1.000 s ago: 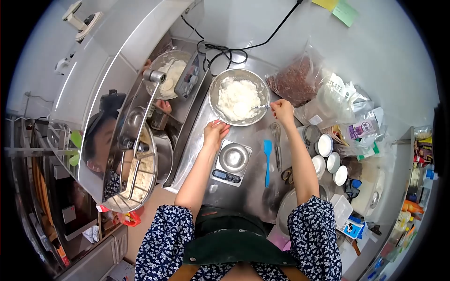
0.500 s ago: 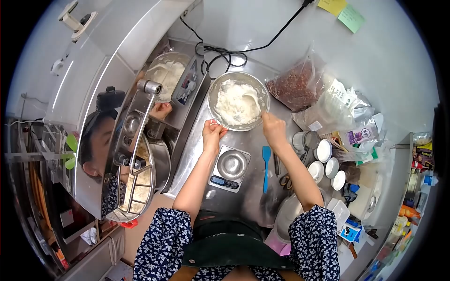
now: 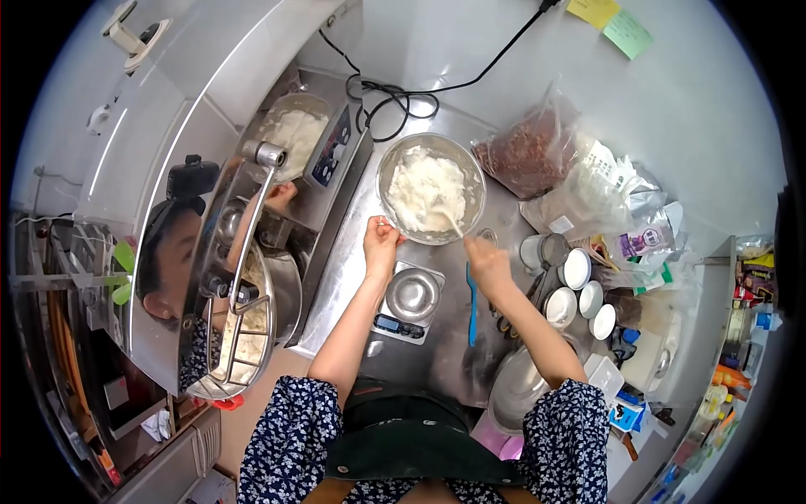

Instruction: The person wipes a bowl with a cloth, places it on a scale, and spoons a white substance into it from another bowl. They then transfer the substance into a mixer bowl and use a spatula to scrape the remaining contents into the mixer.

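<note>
A metal mixing bowl (image 3: 476, 174) stands on the steel counter, holding a thick, lumpy white mixture (image 3: 422, 183). My left hand (image 3: 382, 244) has its fingers closed on the bowl's near left rim. In my right hand (image 3: 489, 265) is the handle of a pale spatula (image 3: 456, 225), whose blade is sunk in the mixture near the bowl's front right side. Just below the bowl, a small metal bowl (image 3: 412, 295) sits on a digital kitchen scale (image 3: 400, 326). Beside my right forearm lies a blue spatula (image 3: 472, 315).
Mixer machinery with a wire guard (image 3: 243, 336) stands at left. Bags, one with reddish-brown bits (image 3: 529, 155), crowd the back right. Several white cups (image 3: 576, 269) and a large metal bowl (image 3: 514, 395) lie to the right. A black cable (image 3: 395, 109) coils behind the mixing bowl.
My right hand has moved slightly down and nearer, swinging the spatula from the bowl's right side toward its front. My left hand stays at the rim.
</note>
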Motion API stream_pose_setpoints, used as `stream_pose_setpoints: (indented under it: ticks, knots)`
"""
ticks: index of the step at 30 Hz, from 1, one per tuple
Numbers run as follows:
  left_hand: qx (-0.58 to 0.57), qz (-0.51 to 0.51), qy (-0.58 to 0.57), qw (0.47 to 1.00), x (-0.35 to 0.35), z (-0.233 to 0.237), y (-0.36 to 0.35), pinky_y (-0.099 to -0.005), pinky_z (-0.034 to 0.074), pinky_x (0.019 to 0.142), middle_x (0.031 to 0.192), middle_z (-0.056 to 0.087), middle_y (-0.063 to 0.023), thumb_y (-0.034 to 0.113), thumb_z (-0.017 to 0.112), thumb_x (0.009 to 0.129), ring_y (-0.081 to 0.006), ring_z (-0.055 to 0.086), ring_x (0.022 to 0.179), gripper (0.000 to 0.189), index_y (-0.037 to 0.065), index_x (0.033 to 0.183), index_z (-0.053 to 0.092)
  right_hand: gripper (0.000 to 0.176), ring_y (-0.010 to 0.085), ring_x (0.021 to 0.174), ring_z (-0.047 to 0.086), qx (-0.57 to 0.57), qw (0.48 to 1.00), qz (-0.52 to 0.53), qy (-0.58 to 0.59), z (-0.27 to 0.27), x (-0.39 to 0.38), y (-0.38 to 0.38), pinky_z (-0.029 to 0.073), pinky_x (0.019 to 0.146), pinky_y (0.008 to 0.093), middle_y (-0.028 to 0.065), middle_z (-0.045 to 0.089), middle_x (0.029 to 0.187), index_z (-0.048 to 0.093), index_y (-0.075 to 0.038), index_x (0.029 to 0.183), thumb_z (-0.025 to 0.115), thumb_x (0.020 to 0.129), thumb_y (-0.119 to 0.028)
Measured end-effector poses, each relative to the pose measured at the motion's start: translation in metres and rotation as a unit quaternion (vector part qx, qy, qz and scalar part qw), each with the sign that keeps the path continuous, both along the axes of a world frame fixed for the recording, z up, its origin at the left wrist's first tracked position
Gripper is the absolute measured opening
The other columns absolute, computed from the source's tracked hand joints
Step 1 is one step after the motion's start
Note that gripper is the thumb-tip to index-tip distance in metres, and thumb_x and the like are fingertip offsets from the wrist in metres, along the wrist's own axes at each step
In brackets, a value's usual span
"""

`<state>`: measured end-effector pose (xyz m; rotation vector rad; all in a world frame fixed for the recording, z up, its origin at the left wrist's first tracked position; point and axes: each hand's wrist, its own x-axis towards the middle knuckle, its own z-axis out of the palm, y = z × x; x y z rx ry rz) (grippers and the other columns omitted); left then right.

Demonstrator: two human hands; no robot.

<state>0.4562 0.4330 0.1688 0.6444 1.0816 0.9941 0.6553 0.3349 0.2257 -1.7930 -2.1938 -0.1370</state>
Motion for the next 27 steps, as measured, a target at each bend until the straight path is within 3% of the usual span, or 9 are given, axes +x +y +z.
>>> stream_pose_setpoints:
  ticks: [3, 6, 12, 15, 18, 21, 24, 27]
  knots:
    - [0.008, -0.008, 0.018, 1.0, 0.003, 0.006, -0.003, -0.0256, 0.049, 0.066, 0.077, 0.056, -0.0049, -0.008, 0.051, 0.085, -0.0126, 0.057, 0.069, 0.019, 0.006, 0.097, 0.045, 0.035, 0.0227, 0.062, 0.059, 0.011, 0.997, -0.055, -0.046, -0.001, 0.011, 0.016, 0.046, 0.049, 0.034, 0.0089, 0.056, 0.071, 0.059, 0.003, 0.103, 0.055, 0.069, -0.003]
    - [0.043, 0.004, 0.018, 0.999, 0.009, 0.012, -0.007, -0.0251, 0.048, 0.065, 0.076, 0.055, -0.0044, -0.008, 0.051, 0.084, -0.0132, 0.057, 0.068, 0.019, 0.006, 0.096, 0.045, 0.028, 0.0282, 0.061, 0.06, -0.012, 0.996, -0.083, -0.028, -0.014, 0.014, 0.024, 0.047, 0.052, 0.0381, 0.0118, 0.058, 0.073, 0.06, -0.001, 0.1, 0.054, 0.073, -0.003]
    - [0.114, -0.049, 0.192, 0.973, 0.017, 0.034, -0.009, -0.0247, 0.046, 0.064, 0.077, 0.056, -0.0045, -0.002, 0.053, 0.082, -0.0116, 0.059, 0.068, 0.018, 0.003, 0.099, 0.048, 0.018, 0.0352, 0.063, 0.061, -0.057, 0.977, -0.149, 0.141, -0.019, -0.016, -0.003, 0.047, 0.055, 0.0427, 0.0171, 0.062, 0.073, 0.061, -0.001, 0.094, 0.055, 0.077, -0.004]
    - [0.116, -0.049, 0.197, 0.972, 0.018, 0.036, -0.007, -0.0247, 0.046, 0.064, 0.077, 0.056, -0.0045, -0.002, 0.054, 0.082, -0.012, 0.059, 0.068, 0.018, 0.003, 0.099, 0.048, 0.01, 0.0294, 0.057, 0.061, -0.023, 0.955, -0.17, 0.241, -0.012, -0.025, -0.004, 0.045, 0.051, 0.0401, 0.0126, 0.059, 0.063, 0.062, -0.002, 0.088, 0.055, 0.081, -0.005]
    - [0.115, -0.039, 0.178, 0.977, 0.017, 0.023, -0.007, -0.0247, 0.047, 0.063, 0.077, 0.057, -0.005, -0.003, 0.054, 0.083, -0.0121, 0.059, 0.067, 0.018, 0.003, 0.098, 0.048, 0.012, 0.0177, 0.047, 0.052, -0.162, 0.799, -0.268, 0.513, -0.012, -0.027, 0.002, 0.037, 0.043, 0.0325, 0.0066, 0.054, 0.058, 0.061, 0.0, 0.081, 0.053, 0.086, -0.007]
    - [0.085, -0.022, 0.12, 0.989, 0.014, 0.014, -0.007, -0.0247, 0.048, 0.062, 0.077, 0.058, -0.0055, -0.004, 0.053, 0.084, -0.0126, 0.059, 0.067, 0.018, 0.004, 0.099, 0.048, 0.016, 0.0081, 0.045, 0.038, -0.215, 0.526, -0.304, 0.765, -0.005, -0.025, 0.011, 0.027, 0.041, 0.0239, 0.0023, 0.049, 0.059, 0.06, 0.003, 0.083, 0.051, 0.089, -0.008]
    - [0.024, -0.007, 0.038, 0.999, 0.01, 0.0, -0.004, -0.0253, 0.05, 0.062, 0.077, 0.058, -0.0056, -0.004, 0.053, 0.084, -0.0133, 0.059, 0.067, 0.02, 0.006, 0.101, 0.047, 0.017, 0.0064, 0.044, 0.031, -0.223, 0.395, -0.308, 0.837, -0.013, -0.018, 0.014, 0.022, 0.04, 0.0212, 0.0025, 0.048, 0.061, 0.057, 0.007, 0.089, 0.049, 0.091, -0.008]
    - [-0.033, -0.01, 0.021, 0.999, -0.002, -0.014, 0.001, -0.0261, 0.053, 0.063, 0.078, 0.058, -0.0055, -0.004, 0.053, 0.085, -0.0136, 0.059, 0.066, 0.023, 0.007, 0.103, 0.046, 0.018, 0.0068, 0.044, 0.03, -0.218, 0.37, -0.305, 0.85, -0.018, -0.015, 0.012, 0.022, 0.04, 0.022, 0.002, 0.046, 0.063, 0.054, 0.009, 0.096, 0.048, 0.091, -0.007]
